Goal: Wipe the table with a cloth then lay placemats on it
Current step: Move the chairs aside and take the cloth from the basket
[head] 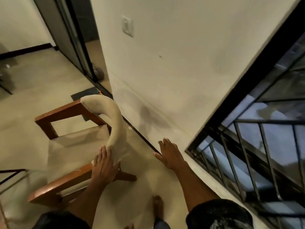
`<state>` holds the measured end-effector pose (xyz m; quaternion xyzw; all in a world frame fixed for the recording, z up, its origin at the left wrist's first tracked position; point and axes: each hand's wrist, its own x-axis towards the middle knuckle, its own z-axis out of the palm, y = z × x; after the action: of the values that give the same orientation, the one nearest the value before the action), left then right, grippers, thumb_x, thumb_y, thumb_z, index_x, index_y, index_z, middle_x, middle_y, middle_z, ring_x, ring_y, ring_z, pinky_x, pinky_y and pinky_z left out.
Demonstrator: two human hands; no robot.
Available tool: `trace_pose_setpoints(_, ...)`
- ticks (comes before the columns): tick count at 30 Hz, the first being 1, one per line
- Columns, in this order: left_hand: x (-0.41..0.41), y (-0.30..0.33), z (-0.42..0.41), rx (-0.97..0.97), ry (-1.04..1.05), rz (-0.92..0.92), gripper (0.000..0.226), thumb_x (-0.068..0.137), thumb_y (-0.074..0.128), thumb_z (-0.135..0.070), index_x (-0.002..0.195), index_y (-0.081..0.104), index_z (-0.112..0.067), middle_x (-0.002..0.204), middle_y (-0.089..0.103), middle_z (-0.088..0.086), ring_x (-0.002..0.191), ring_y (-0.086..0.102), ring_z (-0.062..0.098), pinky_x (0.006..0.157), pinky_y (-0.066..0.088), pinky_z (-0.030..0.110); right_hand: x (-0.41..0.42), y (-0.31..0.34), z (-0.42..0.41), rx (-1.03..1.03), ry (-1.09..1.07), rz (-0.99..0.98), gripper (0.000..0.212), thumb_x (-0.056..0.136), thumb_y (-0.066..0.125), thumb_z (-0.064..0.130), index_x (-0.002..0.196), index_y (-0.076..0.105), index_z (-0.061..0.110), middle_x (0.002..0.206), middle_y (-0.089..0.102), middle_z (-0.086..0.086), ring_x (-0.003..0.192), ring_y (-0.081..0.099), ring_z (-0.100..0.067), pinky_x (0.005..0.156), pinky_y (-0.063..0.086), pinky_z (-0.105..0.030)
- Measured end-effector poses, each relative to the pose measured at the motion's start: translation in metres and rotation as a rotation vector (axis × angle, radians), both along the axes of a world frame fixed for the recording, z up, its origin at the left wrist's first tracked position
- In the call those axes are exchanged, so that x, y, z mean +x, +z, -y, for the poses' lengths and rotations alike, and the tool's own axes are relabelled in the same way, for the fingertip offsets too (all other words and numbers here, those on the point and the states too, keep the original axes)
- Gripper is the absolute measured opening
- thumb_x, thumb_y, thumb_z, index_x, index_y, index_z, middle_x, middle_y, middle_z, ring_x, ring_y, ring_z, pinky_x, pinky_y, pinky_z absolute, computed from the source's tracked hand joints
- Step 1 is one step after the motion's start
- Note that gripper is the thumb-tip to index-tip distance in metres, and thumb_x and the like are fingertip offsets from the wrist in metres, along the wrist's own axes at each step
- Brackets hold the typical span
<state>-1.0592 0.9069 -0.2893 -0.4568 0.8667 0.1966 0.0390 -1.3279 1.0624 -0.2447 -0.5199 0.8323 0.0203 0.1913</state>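
Left grip [105, 164] is lying flat against the near end of the chair [69, 146] backrest [113, 119], fingers straight and spread, thumb hooking round the right side of the padding, so pressing more than clamping. Right grip [168, 154] is hanging over the floor [33, 76] just beside the dark skirting at the foot of the wall [173, 55], fingers apart and relaxed, holding nothing.

That curved beige backrest is running lengthwise away from the person, arcing up and to the left, far end pointing toward the doorway [77, 38]. Wooden armrests are sticking out left on either side of the seat.

Cloth and placemats aren't showing up anywhere in view; a dim glass edge on a thin dark frame at the left border might be the table, can't really tell.

Barred window [257, 146] is filling the right side, a switch plate [127, 25] is sitting up on the wall, and a bare foot [157, 207] is standing on the floor down by the bottom edge.
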Motion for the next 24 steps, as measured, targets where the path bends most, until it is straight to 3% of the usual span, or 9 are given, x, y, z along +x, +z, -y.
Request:
trace_pose_setpoints(1,-0.008,0.0,0.005,-0.009,0.022,-0.002,0.088,0.109,0.034,-0.059,0.17,-0.003,-0.007,0.178,-0.008,0.016,0.165,-0.009,0.031,0.134,0.003,0.049,-0.016,-0.001,0.012,-0.012,0.035,-0.005,0.134,0.074,-0.03,0.089,0.168,0.025,0.01,0.178,0.018,-0.019,0.167,0.012,-0.031,0.13,0.017,-0.044)
trace_pose_setpoints(3,-0.025,0.005,0.016,-0.016,0.068,0.002,0.087,0.109,0.034,-0.059,0.17,-0.001,-0.008,0.178,-0.007,0.016,0.165,-0.008,0.031,0.134,0.002,0.048,-0.044,-0.003,0.042,-0.024,0.096,0.003,0.153,0.057,-0.039,0.094,0.167,0.027,0.01,0.177,0.021,-0.018,0.166,0.015,-0.032,0.129,0.019,-0.044)
trace_pose_setpoints(7,-0.043,0.013,0.032,0.013,0.22,-0.012,0.086,0.11,0.036,-0.058,0.17,0.001,-0.008,0.178,-0.006,0.016,0.165,-0.007,0.03,0.133,0.002,0.047,-0.078,0.0,0.097,0.0,0.246,0.019,0.157,0.056,-0.041,0.093,0.164,0.034,0.007,0.172,0.031,-0.02,0.163,0.025,-0.035,0.126,0.027,-0.046)
trace_pose_setpoints(10,-0.037,0.009,0.03,0.024,0.307,0.029,0.087,0.11,0.036,-0.059,0.17,-0.002,-0.009,0.177,-0.01,0.016,0.165,-0.009,0.029,0.134,0.002,0.047,-0.079,-0.008,0.147,0.019,0.386,0.032,0.139,0.075,-0.024,0.094,0.163,0.036,0.006,0.167,0.038,-0.021,0.159,0.033,-0.036,0.123,0.033,-0.048)
trace_pose_setpoints(13,-0.024,0.003,0.034,0.034,0.393,0.114,0.085,0.11,0.031,-0.059,0.17,-0.005,-0.01,0.177,-0.011,0.015,0.165,-0.009,0.028,0.135,0.003,0.045,-0.064,-0.012,0.201,0.051,0.46,0.062,0.111,0.09,0.006,0.087,0.165,0.031,0.01,0.173,0.029,-0.019,0.163,0.026,-0.034,0.128,0.028,-0.048)
trace_pose_setpoints(16,-0.015,0.0,0.054,0.061,0.442,0.14,0.084,0.111,0.029,-0.058,0.169,-0.009,-0.009,0.177,-0.014,0.015,0.165,-0.011,0.028,0.133,0.0,0.044,-0.046,-0.017,0.253,-0.019,0.565,0.098,0.083,0.106,0.036,0.069,0.166,0.029,0.012,0.175,0.029,-0.015,0.163,0.027,-0.032,0.13,0.027,-0.047)
trace_pose_setpoints(18,-0.017,-0.001,0.071,0.081,0.459,0.14,0.086,0.111,0.026,-0.06,0.168,-0.012,-0.009,0.176,-0.018,0.015,0.164,-0.014,0.028,0.132,-0.003,0.043,-0.037,-0.017,0.286,-0.062,0.636,0.105,0.077,0.108,0.047,0.06,0.166,0.03,0.012,0.173,0.032,-0.013,0.162,0.029,-0.031,0.13,0.028,-0.046)
trace_pose_setpoints(22,-0.041,0.005,0.102,0.078,0.46,0.113,0.099,0.093,0.0,-0.075,0.168,-0.015,-0.012,0.174,-0.025,0.013,0.163,-0.018,0.028,0.129,-0.012,0.041,-0.037,-0.013,0.339,-0.036,0.772,0.031,0.081,0.107,0.06,0.051,0.17,0.022,0.015,0.177,0.025,-0.01,0.165,0.024,-0.03,0.132,0.024,-0.044)
trace_pose_setpoints(24,-0.053,0.007,0.114,0.041,0.428,0.102,0.09,0.103,0.012,-0.07,0.168,-0.013,-0.014,0.172,-0.026,0.011,0.164,-0.017,0.027,0.127,-0.013,0.039,-0.046,-0.011,0.361,-0.022,0.806,-0.035,0.083,0.108,0.062,0.043,0.171,0.016,0.016,0.179,0.02,-0.009,0.166,0.021,-0.029,0.134,0.022,-0.043)
